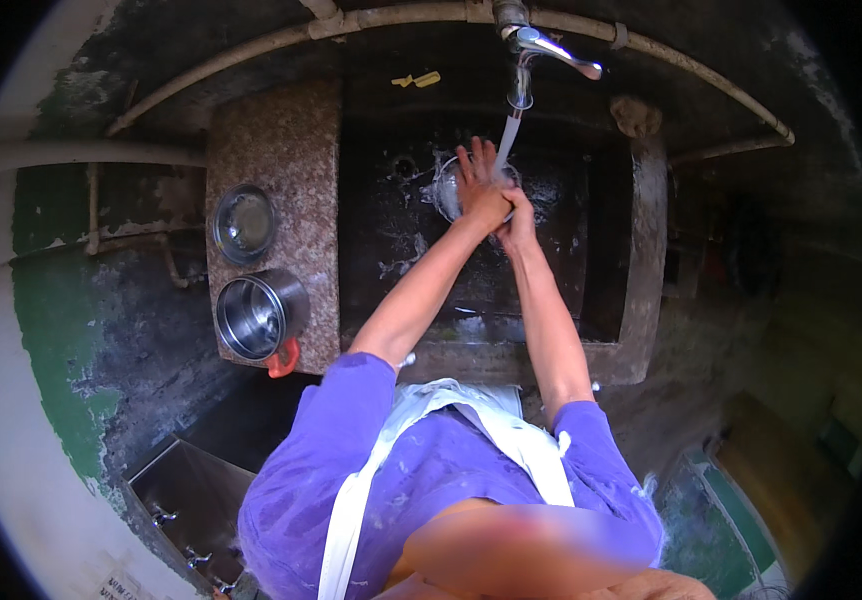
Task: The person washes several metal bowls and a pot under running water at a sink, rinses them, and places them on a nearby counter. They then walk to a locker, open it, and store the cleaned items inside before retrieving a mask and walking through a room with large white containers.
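Observation:
Both hands are together over a round metal bowl point(445, 192) in the dark sink, under a stream of water point(508, 142) from the tap. My left hand point(482, 192) is open, back upward, with its fingers spread across the bowl. My right hand point(518, 222) is closed against the thumb side of the left hand and wrist. Its fingertips are partly hidden, and the splashing water blurs the spot where the hands meet. Much of the bowl is covered by the hands.
A chrome tap point(536, 55) with a lever juts over the sink point(431, 290). On the stone counter point(286, 140) at left stand a metal bowl point(244, 223) and a steel pot point(254, 316) with an orange-red handle. A yellow object point(416, 79) lies behind the sink. Pipes run along the wall.

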`<state>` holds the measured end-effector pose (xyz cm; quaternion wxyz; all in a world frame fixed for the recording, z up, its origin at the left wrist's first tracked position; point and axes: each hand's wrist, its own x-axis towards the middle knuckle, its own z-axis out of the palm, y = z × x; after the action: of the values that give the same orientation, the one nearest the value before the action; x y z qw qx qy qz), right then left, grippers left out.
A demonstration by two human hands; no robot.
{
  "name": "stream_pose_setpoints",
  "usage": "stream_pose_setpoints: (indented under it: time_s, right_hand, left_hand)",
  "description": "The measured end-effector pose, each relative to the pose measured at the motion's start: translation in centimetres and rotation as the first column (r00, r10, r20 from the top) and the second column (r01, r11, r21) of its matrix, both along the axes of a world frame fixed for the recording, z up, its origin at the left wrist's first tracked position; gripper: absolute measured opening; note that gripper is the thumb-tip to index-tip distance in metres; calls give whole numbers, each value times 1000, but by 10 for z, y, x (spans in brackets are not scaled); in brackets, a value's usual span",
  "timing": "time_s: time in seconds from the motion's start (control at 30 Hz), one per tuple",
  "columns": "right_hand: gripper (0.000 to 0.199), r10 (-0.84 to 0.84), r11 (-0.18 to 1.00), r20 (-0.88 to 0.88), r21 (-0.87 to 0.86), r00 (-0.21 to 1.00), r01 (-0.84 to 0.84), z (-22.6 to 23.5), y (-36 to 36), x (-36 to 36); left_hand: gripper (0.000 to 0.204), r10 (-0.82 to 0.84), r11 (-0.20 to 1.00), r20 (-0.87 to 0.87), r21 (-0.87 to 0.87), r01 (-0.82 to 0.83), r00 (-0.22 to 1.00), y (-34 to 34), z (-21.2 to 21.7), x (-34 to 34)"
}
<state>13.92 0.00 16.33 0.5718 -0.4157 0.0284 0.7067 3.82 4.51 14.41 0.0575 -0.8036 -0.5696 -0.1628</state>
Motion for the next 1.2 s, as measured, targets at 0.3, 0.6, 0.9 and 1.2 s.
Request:
stream_pose_setpoints:
  time_s: [0.3,0.6,0.9,1.2]
  right_hand:
    - [36,181,972,219,109,959,-209,3,25,9]
    - [43,-164,892,982,106,-95,-439,43,36,-3]
    - [48,-130,987,614,154,778,43,36,10,-14]
    - [31,224,975,566,-130,793,-182,10,-2,19]
  left_hand:
    - [39,-277,689,510,-486,538,815,-20,44,-13]
    - [39,905,351,421,-825,442,67,-7,4,-61]
    - [29,882,428,452,-886,179,130,10,53,-2]
    - [35,518,410,134,-906,-108,845,-15,10,-39]
